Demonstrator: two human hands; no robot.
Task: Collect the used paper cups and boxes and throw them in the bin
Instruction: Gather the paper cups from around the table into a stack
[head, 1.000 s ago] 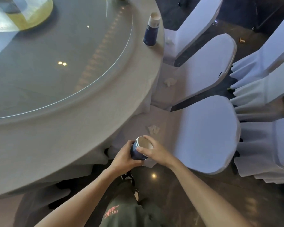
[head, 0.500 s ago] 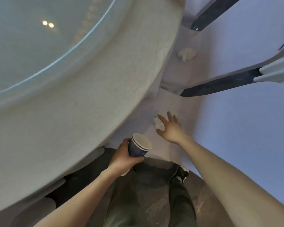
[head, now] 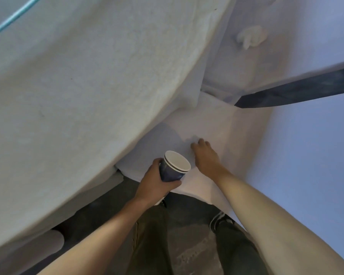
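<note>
Surface: white-clothed round table (head: 87,116), covered chairs beside.
Left grip: my left hand (head: 155,185) wraps one paper cup (head: 174,169).
Right grip: right hand (head: 206,158) pressed on chair seat (head: 207,120), closure unclear.
Progress: one cup collected, binning remains.

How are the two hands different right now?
The left hand is curled round the blue paper cup, its grip shut, while the right hand holds no cup. The left hand is raised above the floor; the right hand reaches further out, palm down on the white chair seat. Both hands are bare.
</note>
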